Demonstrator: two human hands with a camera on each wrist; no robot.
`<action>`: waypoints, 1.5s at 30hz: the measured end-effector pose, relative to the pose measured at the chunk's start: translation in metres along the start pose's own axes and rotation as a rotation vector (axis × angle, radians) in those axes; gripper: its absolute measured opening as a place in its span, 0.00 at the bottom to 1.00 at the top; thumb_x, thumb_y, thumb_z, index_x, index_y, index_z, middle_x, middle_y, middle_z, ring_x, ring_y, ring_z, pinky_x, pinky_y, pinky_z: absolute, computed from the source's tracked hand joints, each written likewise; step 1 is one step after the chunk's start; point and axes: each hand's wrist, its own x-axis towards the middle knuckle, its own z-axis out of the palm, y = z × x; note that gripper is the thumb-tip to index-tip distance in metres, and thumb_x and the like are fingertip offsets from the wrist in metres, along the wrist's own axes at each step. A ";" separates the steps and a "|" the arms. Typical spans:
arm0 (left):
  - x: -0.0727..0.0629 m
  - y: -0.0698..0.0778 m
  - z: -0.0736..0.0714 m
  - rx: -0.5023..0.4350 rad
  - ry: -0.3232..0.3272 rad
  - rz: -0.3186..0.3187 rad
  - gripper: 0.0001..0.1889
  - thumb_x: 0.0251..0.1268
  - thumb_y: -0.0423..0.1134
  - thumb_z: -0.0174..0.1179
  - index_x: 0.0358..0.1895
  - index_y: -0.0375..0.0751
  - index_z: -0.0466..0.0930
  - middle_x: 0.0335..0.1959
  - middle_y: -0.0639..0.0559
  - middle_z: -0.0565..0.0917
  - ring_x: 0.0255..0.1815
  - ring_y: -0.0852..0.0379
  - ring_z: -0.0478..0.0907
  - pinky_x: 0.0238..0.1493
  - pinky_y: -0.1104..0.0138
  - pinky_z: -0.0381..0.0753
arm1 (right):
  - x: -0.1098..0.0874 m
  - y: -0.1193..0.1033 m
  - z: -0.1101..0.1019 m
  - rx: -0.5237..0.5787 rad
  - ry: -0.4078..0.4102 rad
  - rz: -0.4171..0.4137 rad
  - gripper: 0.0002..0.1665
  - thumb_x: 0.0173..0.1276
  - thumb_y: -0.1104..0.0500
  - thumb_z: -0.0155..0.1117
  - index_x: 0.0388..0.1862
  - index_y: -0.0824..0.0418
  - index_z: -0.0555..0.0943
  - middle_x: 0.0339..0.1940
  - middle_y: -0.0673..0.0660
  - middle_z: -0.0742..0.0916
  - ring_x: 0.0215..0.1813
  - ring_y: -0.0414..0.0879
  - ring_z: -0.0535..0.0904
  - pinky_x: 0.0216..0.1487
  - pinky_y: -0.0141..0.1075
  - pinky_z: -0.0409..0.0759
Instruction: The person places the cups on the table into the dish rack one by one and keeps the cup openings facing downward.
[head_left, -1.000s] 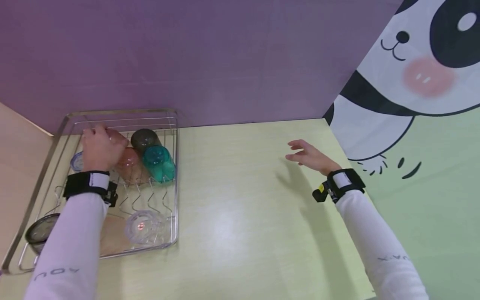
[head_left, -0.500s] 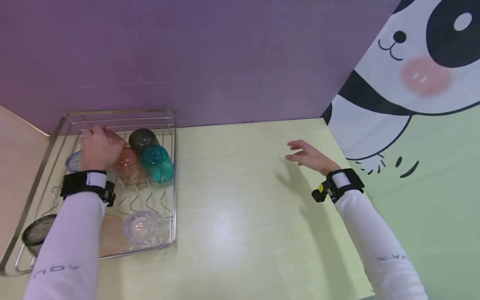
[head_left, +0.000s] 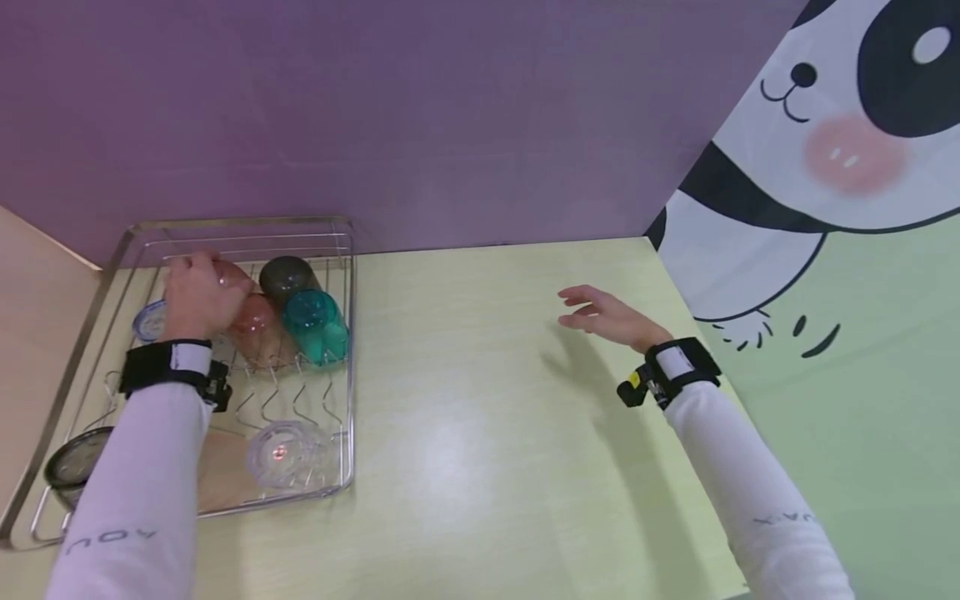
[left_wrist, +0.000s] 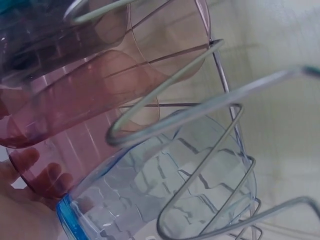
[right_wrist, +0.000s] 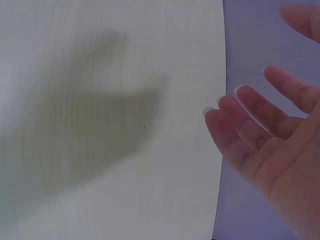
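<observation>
My left hand (head_left: 198, 302) holds a translucent pink cup (head_left: 234, 277) by its upturned end at the back left of a wire rack (head_left: 352, 417). In the left wrist view, fingertips (left_wrist: 47, 175) curl round this cup's end. Close beside it are another pink cup (head_left: 258, 333), a dark grey cup (head_left: 287, 277) and a teal cup (head_left: 318, 329). A clear cup with a blue rim (left_wrist: 165, 180) lies under the left hand's other side. My right hand (head_left: 609, 318) hovers over the table at the right, fingers loosely bent and holding nothing.
At the rack's front stand a clear cup (head_left: 283, 457) and a dark-rimmed glass (head_left: 75, 467), partly covered by my left sleeve. Wire prongs (head_left: 292, 400) rise from the rack. A purple wall (head_left: 487, 125) borders the pale table (head_left: 465, 400) behind.
My right hand has drifted slightly left. The left hand keeps its hold on the pink cup with almost no movement.
</observation>
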 end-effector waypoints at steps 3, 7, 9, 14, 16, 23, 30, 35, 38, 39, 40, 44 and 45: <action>0.001 0.000 0.000 0.008 -0.010 0.013 0.36 0.71 0.48 0.45 0.70 0.19 0.52 0.67 0.12 0.52 0.66 0.17 0.54 0.66 0.32 0.58 | 0.001 -0.003 0.002 -0.009 -0.010 -0.012 0.38 0.73 0.46 0.59 0.75 0.58 0.60 0.75 0.65 0.66 0.72 0.60 0.66 0.71 0.57 0.68; 0.001 0.000 0.000 0.020 -0.022 0.015 0.36 0.72 0.48 0.44 0.69 0.19 0.52 0.67 0.12 0.52 0.65 0.17 0.55 0.66 0.31 0.58 | 0.002 -0.007 0.003 -0.014 -0.015 -0.020 0.38 0.73 0.45 0.59 0.75 0.58 0.61 0.75 0.65 0.66 0.71 0.59 0.67 0.72 0.57 0.67; 0.001 -0.001 0.000 0.028 -0.024 0.018 0.36 0.72 0.48 0.44 0.69 0.19 0.52 0.67 0.12 0.52 0.65 0.17 0.55 0.65 0.32 0.59 | 0.002 -0.009 0.005 -0.016 -0.023 -0.026 0.38 0.73 0.45 0.59 0.75 0.58 0.61 0.75 0.64 0.67 0.71 0.59 0.67 0.71 0.56 0.68; 0.002 0.000 0.000 0.050 -0.028 0.027 0.36 0.72 0.48 0.42 0.70 0.18 0.52 0.66 0.11 0.52 0.64 0.16 0.56 0.66 0.32 0.60 | 0.000 -0.013 0.010 -0.016 -0.042 -0.042 0.37 0.72 0.45 0.60 0.74 0.56 0.63 0.75 0.63 0.68 0.71 0.58 0.68 0.72 0.56 0.67; 0.001 0.001 -0.001 0.064 -0.037 0.030 0.37 0.72 0.49 0.40 0.70 0.17 0.51 0.66 0.10 0.52 0.64 0.16 0.56 0.66 0.32 0.60 | 0.000 -0.014 0.012 -0.017 -0.045 -0.048 0.37 0.72 0.45 0.60 0.74 0.56 0.63 0.75 0.63 0.68 0.71 0.58 0.68 0.72 0.56 0.67; 0.000 0.002 -0.003 0.102 -0.097 0.035 0.38 0.76 0.52 0.34 0.71 0.17 0.49 0.66 0.10 0.51 0.65 0.16 0.54 0.67 0.31 0.58 | 0.001 -0.018 0.013 -0.031 -0.047 -0.066 0.37 0.72 0.46 0.60 0.74 0.58 0.63 0.75 0.63 0.68 0.71 0.58 0.68 0.71 0.56 0.68; -0.001 0.000 -0.004 0.100 -0.122 0.030 0.39 0.77 0.54 0.30 0.73 0.19 0.45 0.68 0.12 0.49 0.66 0.16 0.52 0.67 0.30 0.56 | 0.003 -0.020 0.012 -0.028 -0.042 -0.061 0.36 0.72 0.46 0.60 0.74 0.57 0.63 0.75 0.62 0.68 0.70 0.58 0.69 0.71 0.56 0.68; -0.002 0.003 -0.006 0.064 -0.154 0.026 0.41 0.77 0.57 0.28 0.74 0.20 0.40 0.70 0.12 0.45 0.69 0.16 0.48 0.67 0.28 0.51 | 0.003 -0.022 0.010 -0.033 -0.031 -0.060 0.36 0.73 0.46 0.60 0.74 0.56 0.63 0.75 0.63 0.67 0.70 0.58 0.69 0.71 0.56 0.69; -0.004 0.003 -0.007 0.065 -0.162 0.043 0.41 0.78 0.58 0.26 0.74 0.21 0.40 0.69 0.13 0.46 0.70 0.17 0.47 0.67 0.27 0.48 | 0.004 -0.025 0.008 -0.041 -0.013 -0.059 0.37 0.73 0.45 0.58 0.75 0.56 0.62 0.75 0.64 0.67 0.70 0.58 0.68 0.70 0.56 0.69; -0.004 0.003 -0.008 0.067 -0.163 0.051 0.41 0.78 0.58 0.26 0.74 0.21 0.40 0.70 0.13 0.46 0.70 0.17 0.47 0.67 0.26 0.47 | 0.004 -0.026 0.007 -0.042 0.000 -0.055 0.37 0.73 0.45 0.58 0.75 0.56 0.61 0.75 0.63 0.67 0.71 0.58 0.68 0.70 0.56 0.69; -0.003 0.003 -0.008 0.065 -0.160 0.058 0.41 0.78 0.58 0.26 0.74 0.21 0.40 0.70 0.14 0.47 0.70 0.17 0.47 0.67 0.26 0.45 | 0.004 -0.027 0.006 -0.049 0.016 -0.055 0.38 0.73 0.44 0.58 0.76 0.57 0.61 0.75 0.62 0.67 0.71 0.58 0.68 0.70 0.56 0.69; -0.002 0.007 -0.014 0.021 -0.096 0.057 0.40 0.77 0.58 0.27 0.75 0.23 0.43 0.72 0.17 0.49 0.71 0.19 0.47 0.67 0.25 0.41 | 0.002 -0.037 0.004 -0.076 0.114 -0.090 0.40 0.73 0.44 0.58 0.77 0.59 0.59 0.76 0.61 0.66 0.71 0.59 0.68 0.69 0.56 0.70; -0.003 0.010 -0.016 0.003 -0.070 0.052 0.40 0.77 0.58 0.28 0.74 0.23 0.44 0.72 0.17 0.49 0.72 0.19 0.47 0.68 0.26 0.40 | 0.002 -0.041 0.004 -0.083 0.139 -0.108 0.41 0.73 0.44 0.58 0.77 0.59 0.58 0.76 0.61 0.65 0.71 0.60 0.67 0.69 0.56 0.70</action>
